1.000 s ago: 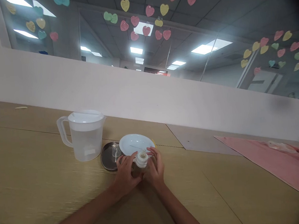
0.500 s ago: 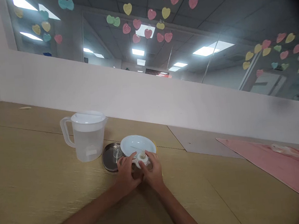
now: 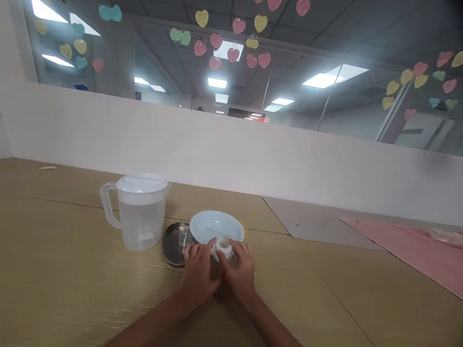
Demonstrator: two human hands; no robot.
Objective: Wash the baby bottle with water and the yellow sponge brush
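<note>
Both of my hands close around what looks like a baby bottle (image 3: 223, 244), with a white collar and a pale translucent nipple pointing up. My left hand (image 3: 199, 269) grips it from the left, fingers bent over its side. From the right, my right hand (image 3: 239, 268) holds it, the thumb against the white collar. The hands hide most of its body. Just behind it sits a white bowl (image 3: 209, 223) with a thin, straight stick-like item lying in it. A round dark metal tray (image 3: 170, 250) is left of the bowl, holding a small clear piece (image 3: 185, 237).
A translucent lidded pitcher (image 3: 141, 223) with clear liquid stands left of the tray. A pink mat (image 3: 426, 257) lies at the right, with a plastic-wrapped item (image 3: 455, 238) on it. A white wall (image 3: 214, 153) with windows above borders the tan table (image 3: 83, 281).
The view has shifted slightly, so the whole scene sits a little lower and further right. The bottle's top has turned or tilted slightly in my hands; both keep their grip.
</note>
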